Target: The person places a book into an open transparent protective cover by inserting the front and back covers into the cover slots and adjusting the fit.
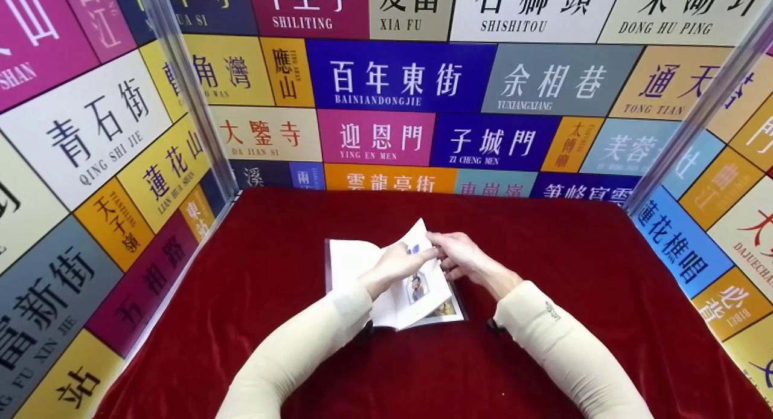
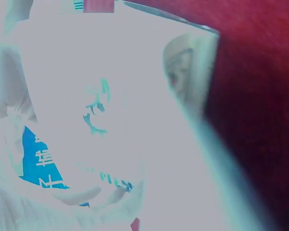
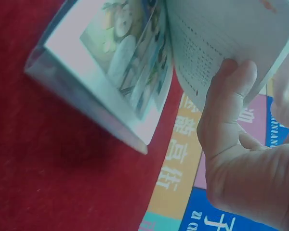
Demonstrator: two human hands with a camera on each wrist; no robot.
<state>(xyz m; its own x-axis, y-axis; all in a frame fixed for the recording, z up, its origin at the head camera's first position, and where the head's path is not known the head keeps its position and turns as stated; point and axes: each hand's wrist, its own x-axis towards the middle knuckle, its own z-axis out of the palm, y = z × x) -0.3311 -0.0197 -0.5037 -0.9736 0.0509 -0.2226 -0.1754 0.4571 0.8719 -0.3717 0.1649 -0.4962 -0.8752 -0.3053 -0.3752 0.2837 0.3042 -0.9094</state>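
Observation:
An open book (image 1: 353, 265) with white pages and small colour pictures lies on a dark red cloth. My right hand (image 1: 468, 262) pinches a lifted stack of its pages near the outer edge. In the right wrist view, the thumb (image 3: 236, 82) presses on a page of printed text. My left hand (image 1: 395, 267) reaches across the lifted page, its thumb stretched toward the right hand; its other fingers are mostly hidden. A large picture (image 3: 127, 48) shows on the page below. In the left wrist view, the lifted page (image 2: 106, 62) is washed out and blurred.
The red cloth (image 1: 272, 244) spreads under the book and both forearms. Panels with coloured name signs (image 1: 398, 75) rise behind and at both sides. Clear upright edges (image 1: 187, 87) stand at the corners.

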